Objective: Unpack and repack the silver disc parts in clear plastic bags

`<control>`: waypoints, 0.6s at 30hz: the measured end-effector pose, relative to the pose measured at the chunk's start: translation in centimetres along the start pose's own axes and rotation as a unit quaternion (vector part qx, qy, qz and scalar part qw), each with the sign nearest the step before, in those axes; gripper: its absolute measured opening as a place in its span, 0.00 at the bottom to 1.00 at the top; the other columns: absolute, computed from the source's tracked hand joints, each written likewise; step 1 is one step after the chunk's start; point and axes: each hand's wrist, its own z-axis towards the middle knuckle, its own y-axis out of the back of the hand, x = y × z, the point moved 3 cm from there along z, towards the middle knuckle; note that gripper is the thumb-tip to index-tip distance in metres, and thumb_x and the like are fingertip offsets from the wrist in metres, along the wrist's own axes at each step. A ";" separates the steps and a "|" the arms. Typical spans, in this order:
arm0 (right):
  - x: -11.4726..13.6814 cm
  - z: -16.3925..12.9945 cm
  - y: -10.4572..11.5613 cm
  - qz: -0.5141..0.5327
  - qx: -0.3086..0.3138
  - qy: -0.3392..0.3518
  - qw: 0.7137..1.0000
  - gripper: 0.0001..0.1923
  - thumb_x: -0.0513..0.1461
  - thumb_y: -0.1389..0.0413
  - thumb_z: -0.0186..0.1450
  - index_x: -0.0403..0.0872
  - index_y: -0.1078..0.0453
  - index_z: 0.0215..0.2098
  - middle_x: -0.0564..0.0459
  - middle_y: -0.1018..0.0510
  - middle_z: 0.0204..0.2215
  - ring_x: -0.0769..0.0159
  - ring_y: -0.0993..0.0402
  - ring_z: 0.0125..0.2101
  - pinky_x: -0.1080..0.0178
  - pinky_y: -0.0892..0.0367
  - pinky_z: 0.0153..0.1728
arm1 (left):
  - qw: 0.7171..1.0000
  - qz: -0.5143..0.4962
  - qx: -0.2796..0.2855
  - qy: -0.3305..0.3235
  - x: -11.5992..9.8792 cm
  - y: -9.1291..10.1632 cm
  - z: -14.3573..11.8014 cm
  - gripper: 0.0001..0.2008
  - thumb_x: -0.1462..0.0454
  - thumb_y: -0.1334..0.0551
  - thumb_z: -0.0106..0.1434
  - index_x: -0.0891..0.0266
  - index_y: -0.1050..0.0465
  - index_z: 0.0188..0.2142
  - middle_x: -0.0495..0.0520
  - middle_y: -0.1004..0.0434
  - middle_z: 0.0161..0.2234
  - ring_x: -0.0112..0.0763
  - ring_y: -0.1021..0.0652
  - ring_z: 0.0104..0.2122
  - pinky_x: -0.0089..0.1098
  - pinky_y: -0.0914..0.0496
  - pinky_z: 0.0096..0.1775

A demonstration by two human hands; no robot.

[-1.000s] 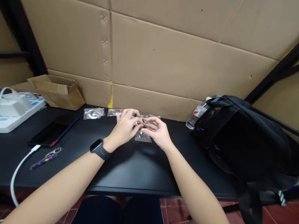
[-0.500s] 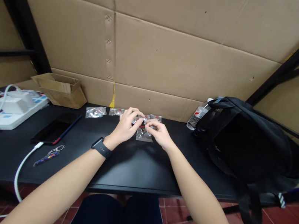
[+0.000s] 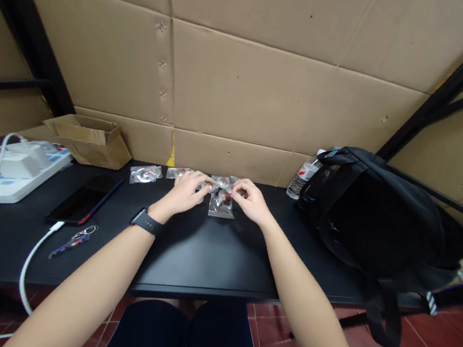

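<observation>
Where the black table [image 3: 210, 257] meets the cardboard wall [image 3: 270, 86], a black backpack [image 3: 381, 219] lies toward the right edge with a water bottle [image 3: 302, 179] just beside it. Both hands work near the back edge's middle: the left hand [image 3: 185, 192], fingers curled, and the right hand [image 3: 250, 201] pinch a small clear packet [image 3: 222, 202] between them, its lower end touching the table. More packets [image 3: 145, 174] lie along the back edge to the left.

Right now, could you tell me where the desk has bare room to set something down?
Bare: the front strip between the keychain and backpack. Crowded: the back edge, with small clear bags around both hands.
</observation>
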 end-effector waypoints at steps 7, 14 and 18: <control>-3.6 -0.6 3.6 -0.240 0.093 -0.119 0.959 0.04 0.34 0.40 0.56 0.46 0.28 0.24 0.49 0.23 0.34 0.64 0.27 0.35 0.65 0.35 0.39 | 0.992 0.096 0.078 0.004 3.1 -0.6 -0.6 0.08 0.64 0.35 0.59 0.47 0.18 0.35 0.54 0.18 0.39 0.52 0.28 0.49 0.51 0.44 0.52; -4.8 -1.3 4.3 -0.216 0.133 -0.165 0.953 0.18 0.34 0.38 0.57 0.50 0.26 0.46 0.57 0.18 0.28 0.67 0.24 0.29 0.68 0.37 0.32 | 0.987 0.126 0.084 0.049 2.7 -1.5 -0.4 0.12 0.65 0.41 0.63 0.52 0.18 0.32 0.56 0.17 0.34 0.49 0.22 0.41 0.50 0.44 0.51; -4.8 -1.2 4.1 -0.249 0.160 -0.164 0.941 0.07 0.35 0.36 0.56 0.49 0.21 0.35 0.54 0.18 0.29 0.66 0.23 0.30 0.67 0.36 0.33 | 0.990 0.112 0.057 0.062 3.2 -1.7 -0.4 0.09 0.62 0.39 0.62 0.54 0.19 0.30 0.58 0.18 0.31 0.50 0.22 0.40 0.51 0.45 0.52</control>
